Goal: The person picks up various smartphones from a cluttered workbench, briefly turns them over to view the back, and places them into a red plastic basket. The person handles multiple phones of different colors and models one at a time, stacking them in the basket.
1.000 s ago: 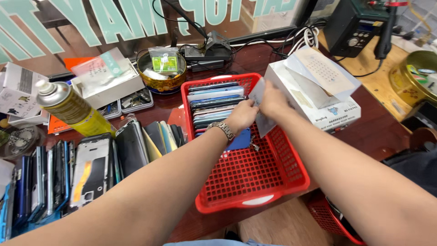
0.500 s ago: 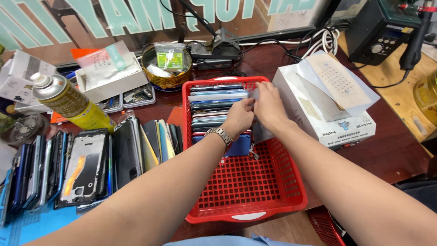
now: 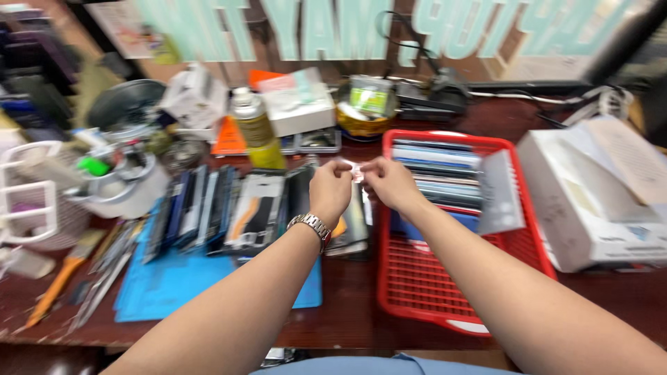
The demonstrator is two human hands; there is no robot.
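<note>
Dark wood bench (image 3: 347, 316), cluttered repair-shop setup w/ a window and reversed pale lettering at the back. Nearest the camera: both forearms reach in from the bottom edge, a blue mat (image 3: 174, 285) under the left one. Left hand (image 3: 330, 191) wears a metal wristwatch (image 3: 310, 226); right hand (image 3: 390, 184) is just beside it, the two nearly meeting over the gap between the mat and a red basket (image 3: 417, 292). Fingers of both hands are pinched together on a small pale piece (image 3: 357, 171), thumb and forefinger tips closed on it from either side; it's blurred, so can't tell what it is. The piece is held in the air above the bench, just left of the basket's rim.

Below/left of the hands: a row of phones (image 3: 222, 208) standing on edge across the mat. Inside the basket, more flat phone parts stacked at its far end, plus a grey card (image 3: 500, 194) leaning against them. Right of the basket: a white box (image 3: 590, 201) w/ papers on top. Far left: white wire rack (image 3: 28, 194), orange-handled tool (image 3: 55, 285). Further back: yellow spray can (image 3: 257, 132), small white carton (image 3: 302, 107), round gold tin (image 3: 361, 118), black cables near the window.
</note>
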